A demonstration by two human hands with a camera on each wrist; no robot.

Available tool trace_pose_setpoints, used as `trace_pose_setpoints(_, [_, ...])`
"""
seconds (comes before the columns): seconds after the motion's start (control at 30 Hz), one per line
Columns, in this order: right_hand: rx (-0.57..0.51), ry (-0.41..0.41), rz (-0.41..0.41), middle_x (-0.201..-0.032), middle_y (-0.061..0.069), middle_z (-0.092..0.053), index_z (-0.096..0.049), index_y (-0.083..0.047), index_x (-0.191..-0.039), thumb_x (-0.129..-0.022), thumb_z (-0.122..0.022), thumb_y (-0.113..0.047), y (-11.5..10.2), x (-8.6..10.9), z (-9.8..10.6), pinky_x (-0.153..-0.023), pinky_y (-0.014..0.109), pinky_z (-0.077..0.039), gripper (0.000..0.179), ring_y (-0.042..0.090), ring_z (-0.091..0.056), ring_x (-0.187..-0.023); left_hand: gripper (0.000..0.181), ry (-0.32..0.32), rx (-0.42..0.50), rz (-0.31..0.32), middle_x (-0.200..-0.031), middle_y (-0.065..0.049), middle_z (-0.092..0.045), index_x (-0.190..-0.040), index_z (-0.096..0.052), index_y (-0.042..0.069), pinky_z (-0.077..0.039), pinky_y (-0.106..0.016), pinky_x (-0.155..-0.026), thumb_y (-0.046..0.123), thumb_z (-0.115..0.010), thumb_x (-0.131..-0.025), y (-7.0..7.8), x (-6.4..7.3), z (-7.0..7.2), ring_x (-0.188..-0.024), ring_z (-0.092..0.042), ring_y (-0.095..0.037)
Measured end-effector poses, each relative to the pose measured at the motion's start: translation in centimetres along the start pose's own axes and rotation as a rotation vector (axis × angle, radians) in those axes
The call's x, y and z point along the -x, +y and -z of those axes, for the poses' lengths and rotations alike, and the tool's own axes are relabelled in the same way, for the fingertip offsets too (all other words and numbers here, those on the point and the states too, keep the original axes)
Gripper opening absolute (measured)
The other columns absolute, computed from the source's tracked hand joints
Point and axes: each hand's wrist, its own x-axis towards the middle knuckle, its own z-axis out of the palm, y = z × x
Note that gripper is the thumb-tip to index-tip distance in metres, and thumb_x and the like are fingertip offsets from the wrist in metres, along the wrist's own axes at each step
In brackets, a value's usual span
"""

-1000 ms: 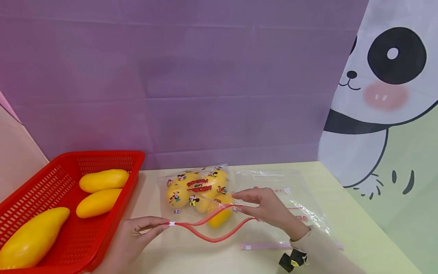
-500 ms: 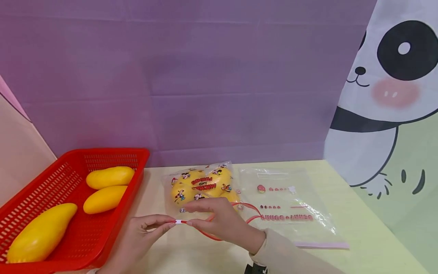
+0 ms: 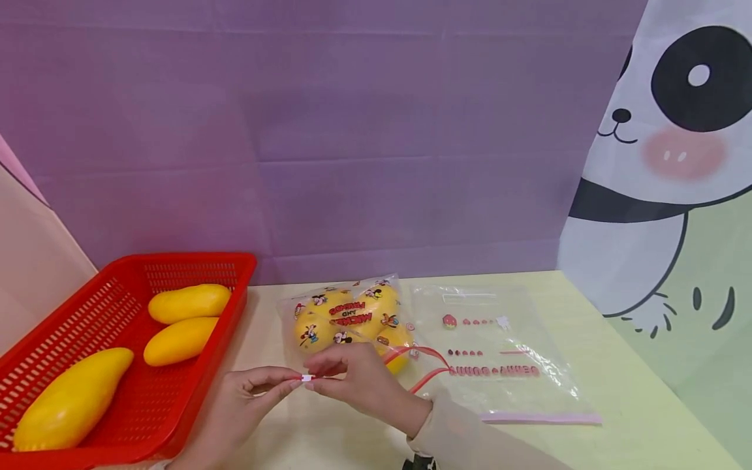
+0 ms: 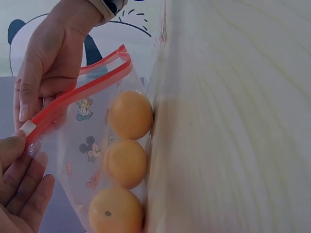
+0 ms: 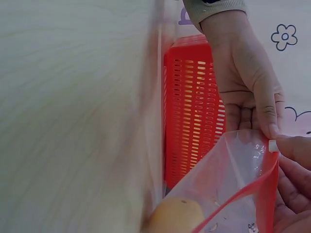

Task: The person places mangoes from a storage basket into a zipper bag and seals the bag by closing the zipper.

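Observation:
A clear slider bag printed with cartoon figures lies on the table, holding several oranges. Its red zip strip still gapes on the right side, pulled toward me. My left hand pinches the strip's left end between thumb and forefinger. Just right of those fingertips, my right hand pinches the strip by the white slider. Both hands' fingertips nearly meet at the slider. In the right wrist view, the bag's two red edges spread apart away from the slider.
A red plastic basket stands at the left with several yellow mangoes in it. A flat clear bag with a pink zip strip lies on the table at the right. A purple cloth backdrop hangs behind.
My right hand has moved left, from the strip's open edge to the slider beside my left fingertips. The left hand keeps its pinch on the strip's end.

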Motion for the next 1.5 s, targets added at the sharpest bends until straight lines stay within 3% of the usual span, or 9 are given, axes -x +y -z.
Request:
trace_pose_setpoints(0.3, [-0.107, 0.051, -0.068, -0.085, 0.007, -0.071, -0.073, -0.002, -0.092, -0.078, -0.076, -0.006, 0.5, -0.1, -0.9, -0.066, 0.017, -0.052, 0.015, 0.0, -0.059, -0.069, 0.017, -0.004, 0.045, -0.012, -0.088, -0.002, -0.073, -0.095, -0.076, 0.008, -0.053, -0.021, -0.069, 0.003, -0.071, -0.079, -0.1, 0.0, 0.0, -0.078, -0.065, -0.015])
trace_pose_setpoints(0.53, [-0.126, 0.079, -0.087, -0.082, 0.003, -0.07, -0.073, -0.004, -0.088, -0.077, -0.076, -0.007, 0.9, -0.3, -1.6, -0.063, 0.017, -0.052, 0.012, 0.0, -0.058, -0.066, 0.018, -0.006, 0.059, 0.079, -0.087, -0.003, -0.073, -0.098, -0.075, 0.006, -0.052, -0.021, -0.069, 0.004, -0.07, -0.081, -0.3, -0.3, 0.1, -0.077, -0.062, -0.013])
trace_pose_setpoints(0.9, [-0.137, 0.108, -0.151, -0.078, -0.002, -0.068, -0.074, -0.006, -0.087, -0.08, -0.074, -0.01, 1.0, -0.3, -2.1, -0.061, 0.016, -0.05, 0.008, 0.001, -0.055, -0.065, 0.016, -0.005, 0.085, 0.067, -0.086, -0.006, -0.073, -0.097, -0.074, 0.002, -0.051, -0.023, -0.067, 0.003, -0.07, -0.081, -0.4, -0.2, 0.1, -0.075, -0.062, -0.015])
trace_pose_setpoints(1.13, [-0.124, 0.099, -0.117, -0.078, 0.0, -0.068, -0.073, -0.004, -0.086, -0.081, -0.072, -0.008, 1.3, -0.4, -1.9, -0.06, 0.015, -0.049, 0.007, 0.0, -0.053, -0.064, 0.016, -0.01, 0.077, 0.101, -0.088, -0.006, -0.073, -0.098, -0.073, 0.004, -0.052, -0.022, -0.069, 0.006, -0.069, -0.083, -0.2, -0.5, -0.1, -0.077, -0.062, -0.018])
trace_pose_setpoints(1.33, [-0.115, 0.071, -0.097, -0.081, 0.0, -0.068, -0.073, -0.005, -0.088, -0.083, -0.071, -0.01, 1.5, -0.2, -2.0, -0.067, 0.016, -0.05, 0.007, 0.0, -0.054, -0.07, 0.013, -0.002, 0.056, 0.154, -0.087, -0.005, -0.072, -0.096, -0.073, 0.005, -0.052, -0.02, -0.07, 0.007, -0.069, -0.084, -0.1, -0.3, -0.4, -0.078, -0.062, -0.018])
trace_pose_setpoints(1.5, [-0.112, 0.058, -0.114, -0.083, 0.0, -0.069, -0.073, -0.006, -0.09, -0.084, -0.07, -0.009, 1.7, 0.0, -1.9, -0.07, 0.016, -0.05, 0.008, 0.0, -0.055, -0.072, 0.011, 0.008, 0.051, 0.138, -0.084, -0.005, -0.071, -0.093, -0.073, 0.004, -0.052, -0.021, -0.069, 0.006, -0.069, -0.083, -0.2, -0.1, -0.5, -0.076, -0.062, -0.017])
